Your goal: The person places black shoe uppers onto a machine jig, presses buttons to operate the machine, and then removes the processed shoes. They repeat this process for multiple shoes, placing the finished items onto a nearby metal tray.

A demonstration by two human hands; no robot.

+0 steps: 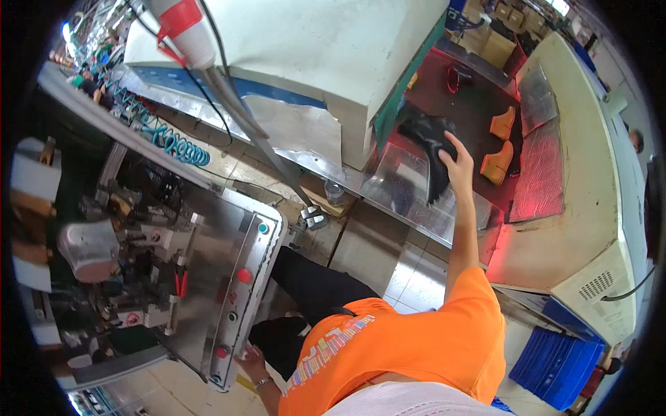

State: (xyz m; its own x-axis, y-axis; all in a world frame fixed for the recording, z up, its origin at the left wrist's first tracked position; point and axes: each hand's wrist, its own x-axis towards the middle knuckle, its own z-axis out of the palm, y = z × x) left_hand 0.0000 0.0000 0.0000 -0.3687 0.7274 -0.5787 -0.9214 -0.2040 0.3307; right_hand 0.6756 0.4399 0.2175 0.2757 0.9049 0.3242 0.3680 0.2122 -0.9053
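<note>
My right hand [459,166] is stretched out over the belt at the upper right. Its thumb and fingers close on a black boot [436,170], whose dark shape partly merges with another dark part lying to its left. Two tan ankle boots [498,163] lie on the belt to the right of this hand. At the lower left, my left hand [252,362] is beside the edge of a metal control panel [232,298], close to a red button [221,352]. Its fingers are loosely apart and hold nothing that I can see.
A machine [132,256] with metal clamps stands at the left. Large cream housings flank the belt, the right one [590,208] lit red inside. A grey pole [277,163] slants between machine and belt. Blue crates [555,364] stand at the lower right; a teal coiled hose [177,147] hangs upper left.
</note>
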